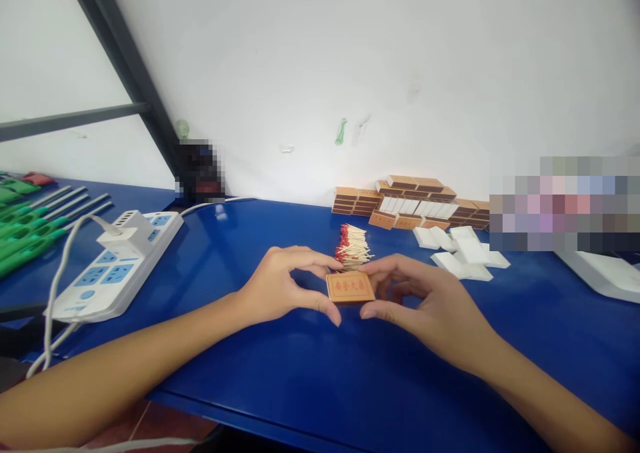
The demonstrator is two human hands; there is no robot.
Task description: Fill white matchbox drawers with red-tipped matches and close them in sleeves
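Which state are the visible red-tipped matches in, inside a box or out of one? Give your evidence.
Out: the matches lie loose in a pile on the blue table, just beyond the matchbox.

The person's left forearm (150, 353) and right forearm (540, 383) are bare as far as the head view shows them. Both look slim and smooth in outline, and each becomes narrower toward the wrist. The left hand (277, 281) and the right hand (433, 300) are bare too, with slender fingers and rounded thumb tips. The fingernails are too small to describe well.
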